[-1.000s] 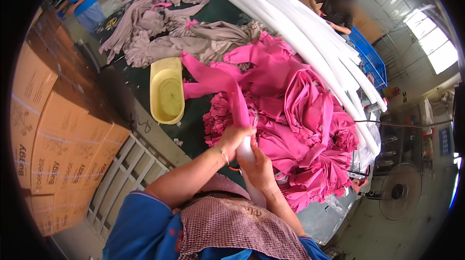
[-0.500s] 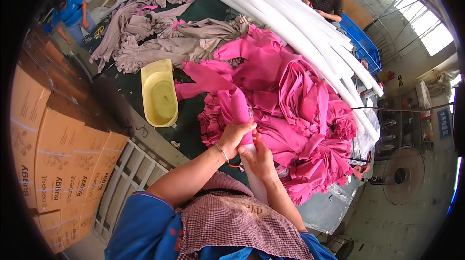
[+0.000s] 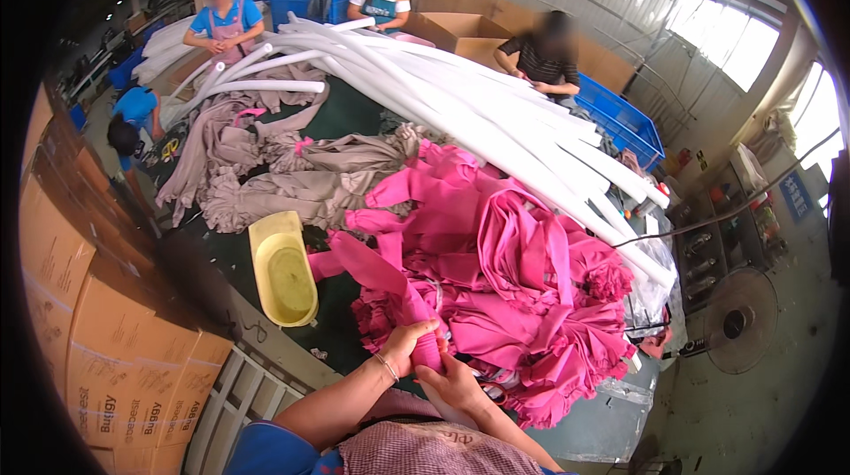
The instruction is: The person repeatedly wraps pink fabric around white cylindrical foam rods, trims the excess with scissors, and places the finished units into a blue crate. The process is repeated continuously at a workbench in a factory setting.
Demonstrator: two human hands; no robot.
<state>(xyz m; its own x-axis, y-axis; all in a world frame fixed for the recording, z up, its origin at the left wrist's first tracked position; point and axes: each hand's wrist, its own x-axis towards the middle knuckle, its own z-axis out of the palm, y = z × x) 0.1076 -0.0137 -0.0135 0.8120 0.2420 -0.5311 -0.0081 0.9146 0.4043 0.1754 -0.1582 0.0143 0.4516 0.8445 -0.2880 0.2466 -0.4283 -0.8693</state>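
Observation:
A narrow pink fabric sleeve (image 3: 379, 270) runs from the table towards me, fitted round a white foam tube (image 3: 441, 401) whose bare part shows below my hands. My left hand (image 3: 407, 347) wraps round the sleeve, its fingers closed. Just below and to the right, my right hand (image 3: 455, 384) is closed round the tube by the sleeve's near end; its fingertips are partly hidden. Right beside both hands lies a big heap of pink fabric covers (image 3: 522, 298) with gathered edges. Left of the sleeve stands a yellow plastic basin (image 3: 285, 273).
Grey-beige fabric covers (image 3: 292, 183) lie on the dark green table (image 3: 341, 116). Long white foam tubes (image 3: 460, 112) cross its far side. Cartons (image 3: 115, 369) are stacked at left; a fan (image 3: 737, 323) stands at right. Several co-workers are around the far side, near blue crates (image 3: 624, 121).
The view has tilted up, showing more of the far side. Pink fabric now covers more of the tube near my right hand. The co-worker at far left has bent lower.

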